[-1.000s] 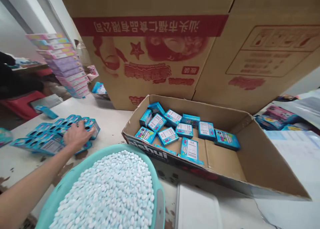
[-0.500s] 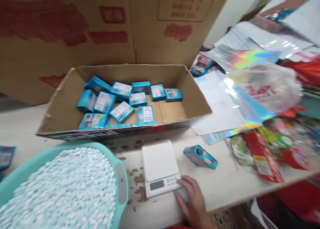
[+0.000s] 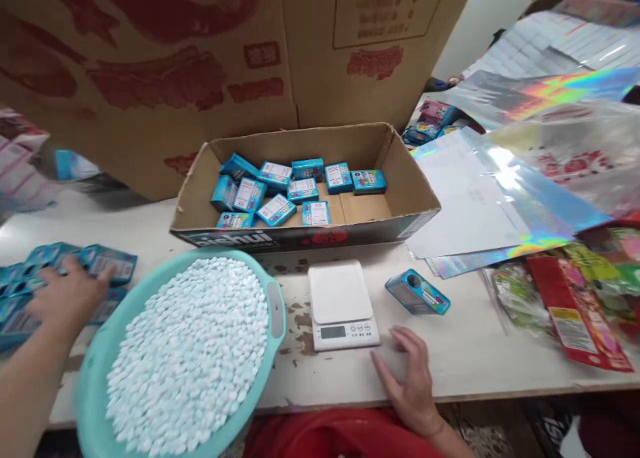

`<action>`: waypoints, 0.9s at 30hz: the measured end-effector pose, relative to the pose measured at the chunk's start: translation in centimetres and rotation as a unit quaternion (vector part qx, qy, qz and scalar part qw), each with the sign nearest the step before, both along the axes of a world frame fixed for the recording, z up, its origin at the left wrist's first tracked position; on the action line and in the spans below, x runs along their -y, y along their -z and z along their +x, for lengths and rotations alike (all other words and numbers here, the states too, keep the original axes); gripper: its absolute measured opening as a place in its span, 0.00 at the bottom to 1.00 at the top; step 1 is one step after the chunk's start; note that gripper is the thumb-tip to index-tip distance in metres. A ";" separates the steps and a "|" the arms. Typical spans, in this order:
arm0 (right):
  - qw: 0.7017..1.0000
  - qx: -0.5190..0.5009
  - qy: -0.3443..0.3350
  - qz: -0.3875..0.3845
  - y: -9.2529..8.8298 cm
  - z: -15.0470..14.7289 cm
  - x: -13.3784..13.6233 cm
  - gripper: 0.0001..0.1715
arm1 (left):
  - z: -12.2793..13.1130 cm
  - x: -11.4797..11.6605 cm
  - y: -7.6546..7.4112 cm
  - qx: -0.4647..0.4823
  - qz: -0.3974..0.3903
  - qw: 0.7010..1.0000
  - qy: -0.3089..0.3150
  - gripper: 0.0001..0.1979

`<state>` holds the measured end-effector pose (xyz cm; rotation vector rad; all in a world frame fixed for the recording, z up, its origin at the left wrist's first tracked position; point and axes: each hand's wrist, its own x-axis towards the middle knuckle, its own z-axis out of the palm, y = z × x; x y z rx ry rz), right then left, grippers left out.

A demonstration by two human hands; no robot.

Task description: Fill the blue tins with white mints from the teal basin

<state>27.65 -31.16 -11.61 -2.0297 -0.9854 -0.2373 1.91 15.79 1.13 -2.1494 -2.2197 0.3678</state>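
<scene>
My left hand reaches over a cluster of small blue boxes at the left; its fingers are spread on or just above them. My right hand rests on the table by the lower right corner of a white digital scale, fingers apart and holding nothing. The scale's platform is bare. A single blue box with a dark round hole in its end lies right of the scale. Between my arms stands a turquoise basin full of small white and pale blue tablets.
An open cardboard tray with several blue boxes stands behind the scale. A large carton rises behind it. Shiny holographic sheets, a white sheet and colourful pouches cover the table's right side.
My left hand has come into view at the left, over the blue boxes. My right hand has drawn back from the scale's buttons. The view has swung left.
</scene>
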 end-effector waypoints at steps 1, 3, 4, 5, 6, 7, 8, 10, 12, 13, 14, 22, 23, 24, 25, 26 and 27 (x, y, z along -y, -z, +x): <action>0.999 0.012 0.027 0.021 -0.1 0.1 0.3 0.25 | -0.2 -0.2 0.3 0.010 0.028 0.999 -0.014 0.44; 0.994 0.043 0.091 0.051 -0.3 0.8 0.9 0.32 | -0.6 -0.3 0.7 0.020 0.066 0.997 -0.018 0.42; 0.989 0.058 0.123 0.064 -0.3 1.4 1.2 0.37 | -0.9 -0.2 0.8 0.014 0.071 0.997 -0.007 0.42; 0.984 0.065 0.151 0.075 -0.3 2.1 1.4 0.42 | -1.1 -0.1 0.7 0.006 0.077 0.997 0.004 0.41; 0.980 0.058 0.173 0.084 -0.3 3.0 1.6 0.46 | -1.4 0.2 0.5 0.002 0.090 0.996 0.013 0.40; 0.977 0.036 0.187 0.092 -0.4 3.8 1.6 0.51 | -1.8 0.5 0.1 0.002 0.107 0.994 0.022 0.38; 0.976 0.000 0.195 0.101 -0.5 4.6 1.4 0.55 | -2.1 0.9 -0.4 0.008 0.130 0.991 0.030 0.37; 0.969 -0.089 0.200 0.119 -1.1 6.0 0.7 0.60 | -2.6 2.1 -1.6 0.038 0.182 0.981 0.057 0.33; 0.953 -0.179 0.215 0.117 -1.9 7.1 -0.4 0.57 | -2.4 3.9 -2.7 0.083 0.219 0.966 0.113 0.29; 0.943 -0.220 0.230 0.102 -2.4 7.5 -0.9 0.53 | -2.0 5.0 -3.0 0.111 0.220 0.957 0.153 0.27; 0.933 -0.254 0.242 0.081 -2.8 7.8 -1.5 0.47 | -1.4 6.2 -3.1 0.143 0.202 0.949 0.195 0.25; 0.946 -0.257 0.160 0.118 -5.8 7.5 -4.0 0.36 | 8.0 15.8 2.4 0.296 -0.041 0.837 0.459 0.22; 0.952 -0.248 0.141 0.115 -6.3 7.1 -4.2 0.35 | 8.8 16.6 2.9 0.278 -0.038 0.839 0.466 0.23; 0.957 -0.239 0.121 0.111 -6.8 6.7 -4.4 0.35 | 9.3 17.1 3.3 0.258 -0.030 0.847 0.463 0.23; 0.961 -0.231 0.102 0.109 -7.4 6.2 -4.5 0.34 | 9.6 17.4 3.5 0.242 -0.022 0.856 0.457 0.22; 0.965 -0.226 0.084 0.107 -7.9 5.8 -4.7 0.33 | 9.7 17.5 3.7 0.231 -0.020 0.862 0.451 0.21; 0.967 -0.222 0.068 0.106 -8.5 5.4 -4.9 0.32 | 9.5 17.5 3.7 0.227 -0.025 0.865 0.447 0.19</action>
